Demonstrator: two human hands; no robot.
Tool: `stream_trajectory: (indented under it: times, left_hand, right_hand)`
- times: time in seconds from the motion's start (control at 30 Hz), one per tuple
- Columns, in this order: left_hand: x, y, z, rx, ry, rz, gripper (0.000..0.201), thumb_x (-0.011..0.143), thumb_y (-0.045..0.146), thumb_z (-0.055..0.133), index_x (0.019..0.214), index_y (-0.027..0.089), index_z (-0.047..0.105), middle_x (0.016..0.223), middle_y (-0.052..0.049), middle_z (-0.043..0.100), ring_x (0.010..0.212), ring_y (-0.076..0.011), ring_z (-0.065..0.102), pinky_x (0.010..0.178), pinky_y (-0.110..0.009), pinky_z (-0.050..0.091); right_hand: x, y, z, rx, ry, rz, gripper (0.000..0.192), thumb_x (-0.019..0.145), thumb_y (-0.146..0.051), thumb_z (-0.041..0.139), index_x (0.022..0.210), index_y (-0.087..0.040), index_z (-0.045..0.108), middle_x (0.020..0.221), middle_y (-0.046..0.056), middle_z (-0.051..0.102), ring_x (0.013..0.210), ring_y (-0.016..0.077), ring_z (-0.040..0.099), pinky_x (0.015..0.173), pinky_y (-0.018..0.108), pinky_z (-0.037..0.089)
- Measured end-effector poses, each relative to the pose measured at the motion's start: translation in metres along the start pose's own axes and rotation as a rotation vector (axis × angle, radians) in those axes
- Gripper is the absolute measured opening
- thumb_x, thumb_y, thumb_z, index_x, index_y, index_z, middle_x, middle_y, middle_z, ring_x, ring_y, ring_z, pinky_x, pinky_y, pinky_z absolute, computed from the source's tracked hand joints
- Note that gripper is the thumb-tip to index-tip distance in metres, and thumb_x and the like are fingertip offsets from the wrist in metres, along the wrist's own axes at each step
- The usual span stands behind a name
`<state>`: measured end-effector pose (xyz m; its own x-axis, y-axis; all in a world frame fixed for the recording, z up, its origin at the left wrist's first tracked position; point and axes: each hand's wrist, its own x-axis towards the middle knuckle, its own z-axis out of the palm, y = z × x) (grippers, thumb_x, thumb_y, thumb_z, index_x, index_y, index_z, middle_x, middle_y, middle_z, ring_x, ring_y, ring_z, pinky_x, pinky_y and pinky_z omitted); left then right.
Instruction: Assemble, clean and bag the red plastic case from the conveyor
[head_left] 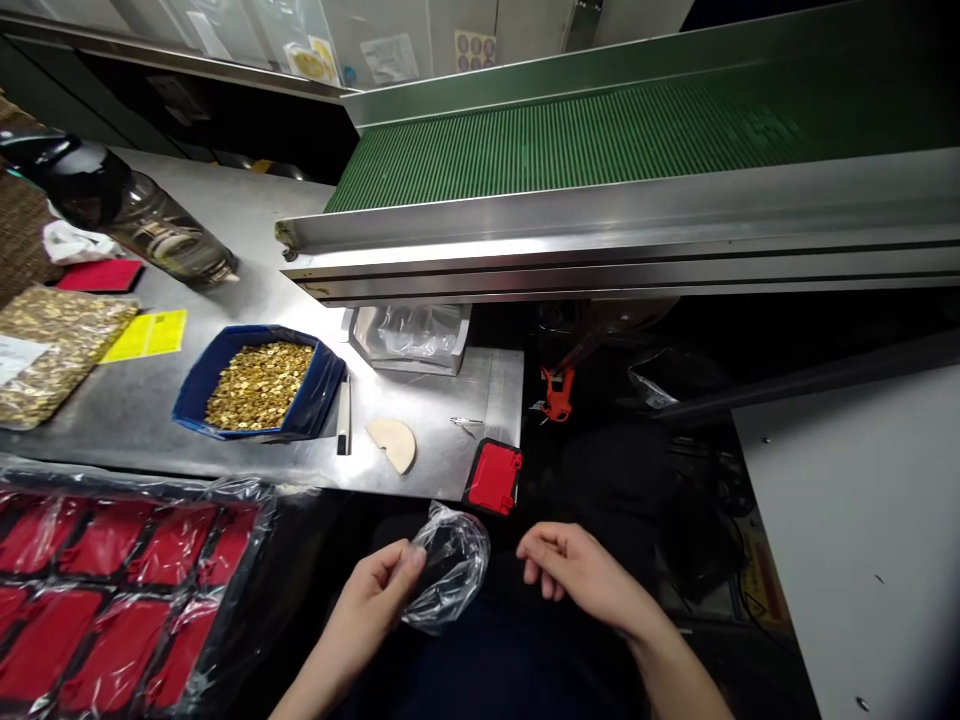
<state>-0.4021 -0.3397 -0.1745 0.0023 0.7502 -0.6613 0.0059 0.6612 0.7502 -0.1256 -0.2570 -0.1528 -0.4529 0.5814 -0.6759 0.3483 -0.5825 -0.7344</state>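
Steel bench (247,215) runs under a green ribbed conveyor belt (570,135) with a steel side rail; dark gap below and to the right. Left hand (375,590) pinches a small clear plastic bag (446,565) at its left edge, thumb and fingers closed on the film. Bag is thin, crinkled, glossy, looks empty, with something dark behind it; held off the bench, just in front of the near edge. Its mouth looks rounded and faces up and away toward the bench, so the long axis runs roughly near-to-far, tilted slightly right; hard to be exact as the film is crumpled. Right hand (570,570) sits just right of the bag, fingers loosely curled, holding nothing, not touching the film. Small red case (493,477) lies at the near right corner of the bench, overhanging the edge, just beyond the bag. On the bench near the front edge: beige half-round piece (394,443), thin dark stick (343,415), and a blue tray (259,385) full of small gold parts. Clear bags (412,335) sit at the back by the conveyor rail. Far left: big bag of gold parts (52,350), yellow paper (146,335), dark bottle (142,220) lying on its side. Writing on the paper and wall stickers is too small to read. Near left: wrapped tray of red cases (112,590).
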Motion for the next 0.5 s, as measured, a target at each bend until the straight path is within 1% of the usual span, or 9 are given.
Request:
stream_trajectory:
  times: [0.07, 0.13, 0.17, 0.23, 0.3, 0.4, 0.43, 0.5]
  left_hand:
    - [0.005, -0.002, 0.003, 0.042, 0.07, 0.032, 0.057, 0.089, 0.071, 0.058, 0.067, 0.019, 0.051, 0.065, 0.004, 0.039, 0.063, -0.0129, 0.033, 0.058, -0.025, 0.03]
    - [0.01, -0.003, 0.005, 0.12, 0.144, 0.072, 0.056, 0.09, 0.068, 0.058, 0.066, 0.018, 0.057, 0.064, 0.002, 0.044, 0.063, -0.0139, 0.037, 0.058, -0.025, 0.032]
    - [0.012, -0.002, 0.006, 0.169, 0.182, 0.093, 0.055, 0.091, 0.066, 0.058, 0.065, 0.017, 0.058, 0.064, 0.002, 0.045, 0.062, -0.0142, 0.039, 0.057, -0.025, 0.032]
    - [0.013, -0.001, 0.007, 0.276, 0.235, 0.13, 0.055, 0.093, 0.064, 0.057, 0.063, 0.017, 0.059, 0.063, 0.001, 0.046, 0.063, -0.0148, 0.04, 0.057, -0.026, 0.031]
    - [0.012, 0.0, 0.008, 0.376, 0.271, 0.156, 0.057, 0.095, 0.063, 0.053, 0.062, 0.017, 0.056, 0.063, 0.001, 0.042, 0.062, -0.0141, 0.039, 0.057, -0.026, 0.029]
    - [0.016, 0.005, 0.014, 0.491, 0.323, 0.186, 0.059, 0.098, 0.062, 0.049, 0.059, 0.018, 0.045, 0.062, 0.002, 0.032, 0.061, -0.0123, 0.034, 0.057, -0.027, 0.024]
    - [0.019, 0.007, 0.016, 0.514, 0.334, 0.202, 0.059, 0.098, 0.061, 0.049, 0.059, 0.018, 0.042, 0.062, 0.002, 0.03, 0.06, -0.0119, 0.032, 0.057, -0.028, 0.022]
    - [0.027, 0.014, 0.023, 0.538, 0.338, 0.238, 0.058, 0.098, 0.059, 0.049, 0.058, 0.019, 0.037, 0.061, 0.002, 0.027, 0.058, -0.0116, 0.029, 0.057, -0.029, 0.02]
  right_hand:
    - [0.015, 0.018, 0.018, 0.301, 0.044, 0.073, 0.047, 0.092, -0.06, 0.068, 0.106, -0.015, 0.072, 0.094, 0.007, 0.076, 0.063, 0.0096, 0.064, 0.055, 0.019, 0.049]
    - [0.033, 0.028, 0.039, 0.619, 0.111, 0.106, 0.054, 0.084, -0.06, 0.078, 0.114, -0.016, 0.071, 0.111, 0.011, 0.076, 0.068, 0.0096, 0.069, 0.057, 0.018, 0.053]
    - [0.041, 0.029, 0.048, 0.734, 0.15, 0.107, 0.056, 0.081, -0.059, 0.082, 0.115, -0.017, 0.072, 0.116, 0.012, 0.075, 0.069, 0.0095, 0.07, 0.056, 0.018, 0.053]
    - [0.053, 0.028, 0.058, 0.834, 0.248, 0.085, 0.056, 0.076, -0.056, 0.087, 0.115, -0.018, 0.073, 0.117, 0.01, 0.075, 0.066, 0.0085, 0.069, 0.052, 0.016, 0.052]
    - [0.058, 0.024, 0.057, 0.821, 0.341, 0.031, 0.054, 0.076, -0.053, 0.088, 0.114, -0.02, 0.072, 0.114, 0.007, 0.075, 0.068, 0.0084, 0.07, 0.053, 0.016, 0.052]
    - [0.053, 0.015, 0.039, 0.735, 0.466, -0.084, 0.048, 0.078, -0.052, 0.087, 0.11, -0.019, 0.072, 0.106, 0.004, 0.076, 0.077, 0.0117, 0.073, 0.06, 0.016, 0.054]
    - [0.047, 0.012, 0.032, 0.657, 0.517, -0.143, 0.046, 0.081, -0.053, 0.083, 0.109, -0.019, 0.071, 0.105, 0.005, 0.076, 0.079, 0.0134, 0.073, 0.063, 0.018, 0.056]
    - [0.03, 0.004, 0.018, 0.429, 0.601, -0.265, 0.041, 0.09, -0.053, 0.074, 0.11, -0.018, 0.069, 0.102, 0.006, 0.076, 0.081, 0.0166, 0.073, 0.07, 0.024, 0.058]
